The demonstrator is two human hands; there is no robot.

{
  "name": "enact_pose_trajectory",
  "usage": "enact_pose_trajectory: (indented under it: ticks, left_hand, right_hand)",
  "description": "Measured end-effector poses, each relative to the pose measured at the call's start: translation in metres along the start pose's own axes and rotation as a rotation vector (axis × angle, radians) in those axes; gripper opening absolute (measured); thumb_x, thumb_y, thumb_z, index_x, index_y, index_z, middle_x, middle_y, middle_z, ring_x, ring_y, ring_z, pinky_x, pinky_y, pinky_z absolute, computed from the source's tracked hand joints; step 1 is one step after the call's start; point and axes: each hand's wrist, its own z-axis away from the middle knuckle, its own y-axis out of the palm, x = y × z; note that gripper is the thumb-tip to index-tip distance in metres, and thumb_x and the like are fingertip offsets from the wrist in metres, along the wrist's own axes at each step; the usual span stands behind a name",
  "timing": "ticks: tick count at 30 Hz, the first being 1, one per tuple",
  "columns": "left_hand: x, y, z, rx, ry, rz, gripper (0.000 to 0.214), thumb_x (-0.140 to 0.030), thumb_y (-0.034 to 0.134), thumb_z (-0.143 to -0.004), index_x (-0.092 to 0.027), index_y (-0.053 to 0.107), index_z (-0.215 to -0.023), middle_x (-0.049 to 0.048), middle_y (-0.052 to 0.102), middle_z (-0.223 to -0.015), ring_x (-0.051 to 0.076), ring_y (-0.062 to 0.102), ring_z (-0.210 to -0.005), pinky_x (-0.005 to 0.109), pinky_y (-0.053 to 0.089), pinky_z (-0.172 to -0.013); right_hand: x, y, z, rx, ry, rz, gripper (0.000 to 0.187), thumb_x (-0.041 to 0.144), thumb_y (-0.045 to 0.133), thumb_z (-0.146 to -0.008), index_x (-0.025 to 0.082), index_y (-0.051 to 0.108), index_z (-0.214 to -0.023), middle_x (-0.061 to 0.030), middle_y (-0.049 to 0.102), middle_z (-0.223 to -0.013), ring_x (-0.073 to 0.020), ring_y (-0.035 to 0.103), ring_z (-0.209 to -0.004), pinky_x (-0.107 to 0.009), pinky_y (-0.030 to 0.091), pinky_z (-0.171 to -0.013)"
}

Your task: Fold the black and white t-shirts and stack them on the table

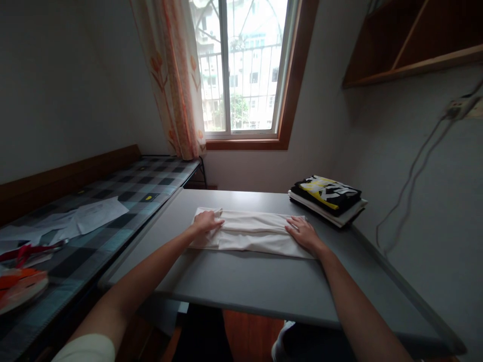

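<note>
A cream-white garment (256, 232) lies folded into a long strip across the grey table (264, 286). My left hand (207, 221) rests flat on its left end, fingers stretched out. My right hand (302, 232) lies flat on its right end, fingers spread and pressing the cloth. Neither hand grips anything.
A stack of folded clothes (327, 198), black with a yellow print on top, sits at the table's back right. A bed with a checked cover (124, 196) runs along the left, with papers (90, 216) and red and orange items on it. A window and curtain are behind.
</note>
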Motion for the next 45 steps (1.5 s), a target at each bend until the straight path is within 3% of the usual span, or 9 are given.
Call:
enact_pose_trajectory:
  ticks: [9,18,23,26,30,33,39,42,45]
  left_hand:
    - [-0.005,-0.005,-0.008,0.03,0.026,0.001,0.036,-0.044,0.05,-0.079,-0.018,0.072,-0.088,0.0137,0.073,-0.094,0.026,0.066,-0.088,0.029,0.045,-0.068]
    - [-0.006,-0.002,-0.008,-0.001,0.155,0.15,0.048,-0.058,0.044,-0.085,-0.018,0.067,-0.071,0.007,0.069,-0.075,0.02,0.063,-0.073,0.025,0.039,-0.06]
    - [-0.011,0.012,-0.011,-0.281,0.209,0.149,0.043,-0.048,0.037,-0.094,-0.018,0.067,-0.103,0.0108,0.067,-0.112,0.022,0.06,-0.104,0.031,0.042,-0.09]
    - [-0.014,0.03,-0.01,-0.247,0.247,0.088,0.05,-0.051,0.039,-0.093,-0.02,0.055,-0.128,0.0122,0.053,-0.138,0.025,0.045,-0.13,0.039,0.031,-0.107]
    - [-0.014,0.046,-0.007,-0.197,0.241,0.054,0.059,-0.055,0.036,-0.093,-0.02,0.044,-0.14,0.0121,0.039,-0.151,0.028,0.03,-0.141,0.045,0.022,-0.113]
    - [-0.015,0.045,-0.003,-0.252,0.245,0.071,0.053,-0.049,0.037,-0.094,-0.022,0.047,-0.138,0.0105,0.041,-0.15,0.027,0.033,-0.139,0.043,0.024,-0.113]
    - [-0.019,0.033,0.014,-0.387,0.181,0.112,0.042,-0.043,0.052,-0.087,-0.022,0.059,-0.122,0.0119,0.061,-0.119,0.028,0.055,-0.113,0.037,0.038,-0.098]
    - [-0.019,0.032,0.019,-0.326,0.139,0.125,0.034,-0.046,0.053,-0.086,-0.023,0.064,-0.107,0.0082,0.065,-0.104,0.023,0.062,-0.094,0.032,0.044,-0.083]
    - [-0.018,0.03,0.02,-0.276,0.101,0.12,0.028,-0.044,0.052,-0.087,-0.022,0.065,-0.098,0.0073,0.067,-0.098,0.021,0.063,-0.087,0.029,0.044,-0.074]
  right_hand:
    - [-0.002,0.002,0.001,-0.036,-0.012,-0.01,0.049,0.048,0.039,-0.092,0.022,0.059,-0.13,-0.0101,0.049,-0.143,-0.0293,0.038,-0.136,-0.049,0.03,-0.11]
    - [-0.001,0.001,0.001,-0.015,-0.005,-0.013,0.051,0.048,0.039,-0.093,0.021,0.058,-0.132,-0.0106,0.047,-0.145,-0.0295,0.036,-0.137,-0.048,0.03,-0.111]
    - [-0.001,0.001,0.002,-0.011,-0.007,-0.009,0.051,0.048,0.039,-0.093,0.02,0.058,-0.131,-0.0111,0.048,-0.145,-0.0294,0.037,-0.137,-0.047,0.03,-0.111]
    - [0.002,-0.002,0.003,-0.005,-0.018,0.027,0.051,0.048,0.035,-0.095,0.021,0.058,-0.131,-0.0111,0.048,-0.144,-0.0288,0.038,-0.136,-0.048,0.031,-0.111]
    - [0.019,-0.009,0.008,-0.109,0.033,0.155,0.057,0.052,0.025,-0.097,0.022,0.055,-0.135,-0.0117,0.04,-0.15,-0.034,0.027,-0.141,-0.059,0.02,-0.112]
    - [0.04,-0.007,0.011,-0.185,-0.039,0.217,0.058,0.054,0.023,-0.097,0.025,0.049,-0.14,-0.0086,0.036,-0.153,-0.0331,0.018,-0.144,-0.06,0.011,-0.114]
    - [0.063,0.008,0.011,-0.02,-0.209,0.157,0.056,0.057,0.029,-0.095,0.031,0.043,-0.143,-0.0074,0.048,-0.144,-0.0302,0.032,-0.139,-0.055,0.018,-0.114]
    - [0.057,0.002,0.01,-0.081,-0.169,0.134,0.055,0.053,0.028,-0.096,0.027,0.051,-0.138,-0.0108,0.051,-0.14,-0.0287,0.038,-0.135,-0.05,0.024,-0.113]
    - [0.043,-0.007,0.011,-0.222,0.016,0.129,0.057,0.05,0.026,-0.097,0.018,0.057,-0.132,-0.0164,0.049,-0.14,-0.0304,0.04,-0.131,-0.046,0.033,-0.108]
